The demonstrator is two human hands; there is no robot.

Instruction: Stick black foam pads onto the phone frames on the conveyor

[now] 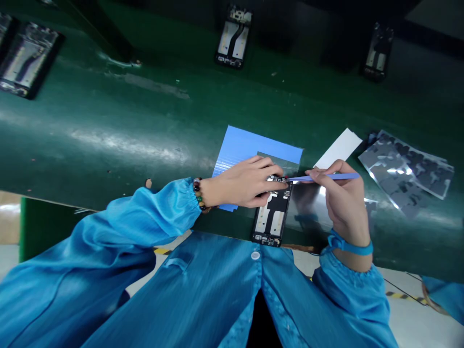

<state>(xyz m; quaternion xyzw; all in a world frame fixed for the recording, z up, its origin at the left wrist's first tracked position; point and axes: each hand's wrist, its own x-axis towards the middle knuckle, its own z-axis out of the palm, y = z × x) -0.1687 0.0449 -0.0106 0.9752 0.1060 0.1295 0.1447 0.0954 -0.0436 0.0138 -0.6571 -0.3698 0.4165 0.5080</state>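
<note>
A phone with its inside exposed (270, 220) lies at the table's front edge, showing a black strip over pale panels. My left hand (246, 181) reaches across its upper end, fingers bent and resting on it; the fingertips partly cover the circuitry there. Between the thumb and fingers of my right hand (342, 195) is a pair of purple tweezers (340, 177), their tips pointing left to the phone's top end. A blue sheet (250, 137) with a clear film over part of it lies under and behind my left hand.
White paper strips (339, 147) lie behind my right hand. Farther right are clear sheets with dark cut-out pieces (402, 169). More opened phones lie on the green table (145, 125): one at back centre (235, 38), another at back right (378, 53), others far left (27, 63). A dark post (105, 34) stands back left.
</note>
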